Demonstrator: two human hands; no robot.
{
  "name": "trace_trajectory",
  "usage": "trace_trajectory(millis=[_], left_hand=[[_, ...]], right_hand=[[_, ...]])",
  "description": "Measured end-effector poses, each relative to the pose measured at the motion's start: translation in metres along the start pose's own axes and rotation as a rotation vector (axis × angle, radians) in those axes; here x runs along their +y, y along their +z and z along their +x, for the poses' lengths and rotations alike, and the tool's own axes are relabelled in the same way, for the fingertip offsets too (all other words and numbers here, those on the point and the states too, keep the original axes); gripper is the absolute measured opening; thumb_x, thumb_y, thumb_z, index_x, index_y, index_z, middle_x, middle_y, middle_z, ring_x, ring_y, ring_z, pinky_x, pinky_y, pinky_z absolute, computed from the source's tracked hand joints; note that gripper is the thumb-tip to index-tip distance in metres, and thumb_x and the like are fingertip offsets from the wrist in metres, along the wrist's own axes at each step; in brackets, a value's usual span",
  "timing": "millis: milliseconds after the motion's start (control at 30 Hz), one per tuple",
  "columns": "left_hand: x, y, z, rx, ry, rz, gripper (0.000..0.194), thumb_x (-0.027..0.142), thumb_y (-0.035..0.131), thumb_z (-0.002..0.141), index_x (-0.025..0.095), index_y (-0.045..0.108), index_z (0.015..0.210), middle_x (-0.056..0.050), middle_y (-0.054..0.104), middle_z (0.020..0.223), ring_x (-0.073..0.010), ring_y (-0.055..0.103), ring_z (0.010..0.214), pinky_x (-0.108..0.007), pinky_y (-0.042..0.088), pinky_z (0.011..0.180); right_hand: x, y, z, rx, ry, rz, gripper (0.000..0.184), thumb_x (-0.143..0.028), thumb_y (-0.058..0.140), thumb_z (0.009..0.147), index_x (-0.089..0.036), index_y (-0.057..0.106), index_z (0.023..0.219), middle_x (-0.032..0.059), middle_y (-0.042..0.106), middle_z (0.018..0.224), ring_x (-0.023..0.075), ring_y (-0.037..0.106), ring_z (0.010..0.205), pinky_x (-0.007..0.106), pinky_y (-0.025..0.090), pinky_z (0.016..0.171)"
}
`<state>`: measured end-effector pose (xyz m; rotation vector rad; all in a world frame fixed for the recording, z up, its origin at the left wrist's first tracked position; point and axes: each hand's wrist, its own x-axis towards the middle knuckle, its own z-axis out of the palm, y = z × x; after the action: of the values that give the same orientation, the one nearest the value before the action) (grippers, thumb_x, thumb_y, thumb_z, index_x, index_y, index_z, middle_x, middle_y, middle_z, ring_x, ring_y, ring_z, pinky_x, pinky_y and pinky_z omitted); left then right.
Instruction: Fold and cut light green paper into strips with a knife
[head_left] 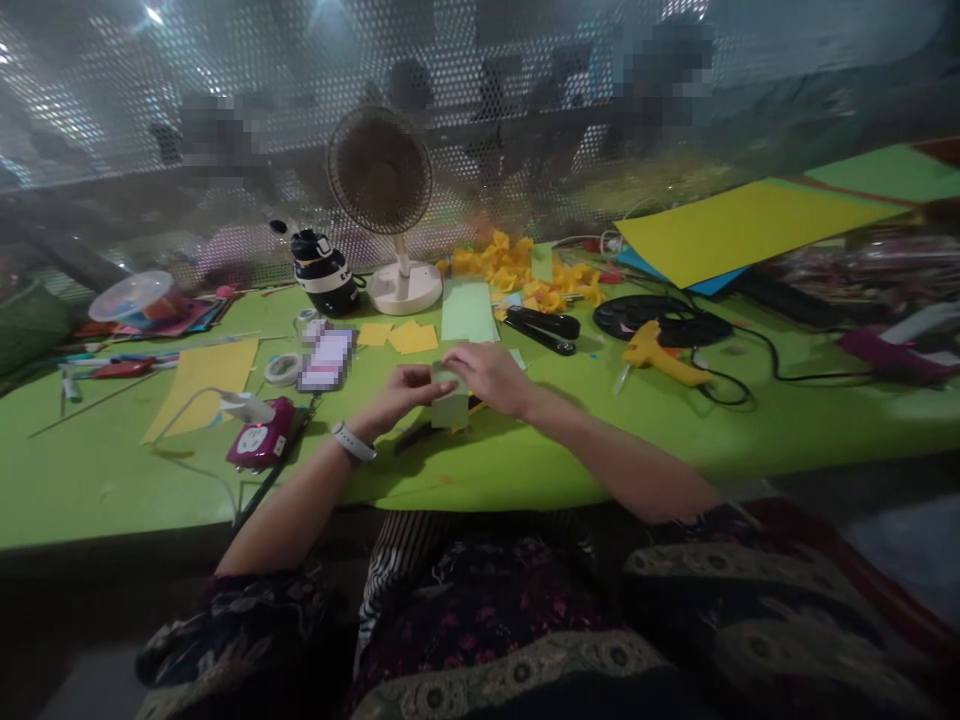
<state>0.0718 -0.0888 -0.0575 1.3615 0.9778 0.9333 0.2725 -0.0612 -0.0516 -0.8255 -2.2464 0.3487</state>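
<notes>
Near the front edge of the green-covered table, a small piece of pale green paper (450,408) is held up between my two hands. My left hand (405,392) grips its left side, thumb and fingers closed. From above and the right, my right hand (491,375) has its fingers closed at the top edge of the same paper. Partly hidden beneath the hands lies a dark tool (415,436), perhaps scissors, with a bit of yellow showing. Just behind the hands is a larger pale green sheet (469,312). A black stapler (541,328) rests to the right of it.
A yellow glue gun (660,358) and black reel (664,320) lie right. Yellow paper flowers (510,265), a fan (405,285) and a bottle (326,275) stand behind. On the left are a phone (327,360), tape roll (283,369) and purple power adapter (262,435) with cables.
</notes>
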Motion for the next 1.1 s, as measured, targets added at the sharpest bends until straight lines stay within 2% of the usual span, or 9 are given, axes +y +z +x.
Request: trace_trajectory(millis=[200, 400, 700, 767, 833, 900, 933, 1000, 1100], left_hand=[[0.002, 0.01, -0.003, -0.109, -0.103, 0.048, 0.041, 0.045, 0.099, 0.059, 0.013, 0.076, 0.07, -0.002, 0.073, 0.067, -0.0114, 0.06, 0.058, -0.025, 0.05, 0.059], [-0.002, 0.013, -0.004, -0.171, -0.148, 0.04, 0.041, 0.037, 0.103, 0.052, 0.013, 0.077, 0.073, -0.002, 0.077, 0.072, -0.0138, 0.068, 0.065, -0.028, 0.059, 0.069], [-0.004, 0.005, -0.006, -0.312, -0.072, 0.172, 0.048, 0.059, 0.092, 0.068, 0.015, 0.08, 0.08, -0.011, 0.08, 0.079, -0.0256, 0.078, 0.075, -0.041, 0.065, 0.079], [0.004, -0.009, -0.004, -0.176, 0.042, 0.367, 0.057, 0.071, 0.08, 0.077, 0.015, 0.081, 0.087, -0.014, 0.082, 0.088, -0.0311, 0.078, 0.088, -0.046, 0.063, 0.087], [0.011, -0.03, 0.001, 0.188, 0.169, 0.639, 0.064, 0.074, 0.066, 0.089, 0.015, 0.08, 0.11, -0.018, 0.08, 0.117, -0.0379, 0.071, 0.118, -0.053, 0.053, 0.107], [0.014, -0.053, 0.007, 0.554, 0.122, 0.955, 0.072, 0.07, 0.058, 0.095, 0.017, 0.067, 0.142, -0.019, 0.063, 0.151, -0.0419, 0.044, 0.152, -0.059, 0.03, 0.126], [0.013, -0.063, 0.01, 0.651, 0.046, 1.079, 0.077, 0.069, 0.054, 0.098, 0.015, 0.056, 0.154, -0.02, 0.052, 0.162, -0.043, 0.027, 0.16, -0.063, 0.018, 0.129], [0.006, -0.08, 0.015, 0.71, -0.098, 1.215, 0.085, 0.067, 0.048, 0.1, 0.012, 0.04, 0.164, -0.022, 0.038, 0.17, -0.0447, 0.01, 0.164, -0.068, 0.002, 0.129], [-0.008, -0.092, 0.022, 0.686, -0.214, 1.285, 0.093, 0.069, 0.041, 0.1, 0.006, 0.029, 0.168, -0.027, 0.037, 0.169, -0.0465, 0.009, 0.164, -0.071, -0.005, 0.126]], right_hand=[[-0.006, 0.006, -0.002, -0.028, -0.031, -0.163, 0.025, -0.029, 0.049, 0.111, -0.018, 0.072, 0.105, 0.0089, 0.078, 0.099, 0.0202, 0.066, 0.083, 0.034, 0.04, 0.081], [-0.004, 0.001, -0.001, 0.003, -0.052, -0.174, 0.025, -0.028, 0.049, 0.111, -0.017, 0.071, 0.105, 0.0089, 0.078, 0.097, 0.0202, 0.065, 0.083, 0.035, 0.04, 0.082], [0.0, -0.013, 0.001, 0.121, -0.007, -0.06, 0.031, -0.039, 0.047, 0.111, -0.022, 0.07, 0.1, 0.0073, 0.076, 0.096, 0.0216, 0.065, 0.084, 0.035, 0.044, 0.082], [0.005, -0.017, 0.001, 0.195, 0.017, -0.054, 0.032, -0.041, 0.046, 0.111, -0.022, 0.07, 0.1, 0.0076, 0.075, 0.096, 0.0219, 0.064, 0.085, 0.035, 0.045, 0.081], [0.01, -0.021, 0.002, 0.266, 0.041, -0.048, 0.034, -0.044, 0.045, 0.111, -0.022, 0.069, 0.099, 0.0074, 0.074, 0.096, 0.0219, 0.064, 0.085, 0.034, 0.046, 0.08], [0.016, -0.023, 0.003, 0.293, 0.048, -0.033, 0.035, -0.046, 0.045, 0.11, -0.023, 0.068, 0.097, 0.0073, 0.073, 0.095, 0.0222, 0.064, 0.085, 0.034, 0.047, 0.079], [0.018, -0.024, 0.003, 0.292, 0.047, -0.025, 0.035, -0.047, 0.046, 0.11, -0.023, 0.067, 0.096, 0.0072, 0.073, 0.094, 0.0223, 0.064, 0.084, 0.034, 0.048, 0.079], [0.02, -0.023, 0.004, 0.28, 0.036, -0.013, 0.035, -0.048, 0.046, 0.109, -0.023, 0.067, 0.095, 0.0073, 0.073, 0.093, 0.0225, 0.065, 0.083, 0.034, 0.048, 0.079], [0.02, -0.02, 0.003, 0.267, 0.01, -0.004, 0.035, -0.048, 0.047, 0.109, -0.023, 0.067, 0.094, 0.0077, 0.074, 0.091, 0.0222, 0.065, 0.081, 0.035, 0.049, 0.078]])
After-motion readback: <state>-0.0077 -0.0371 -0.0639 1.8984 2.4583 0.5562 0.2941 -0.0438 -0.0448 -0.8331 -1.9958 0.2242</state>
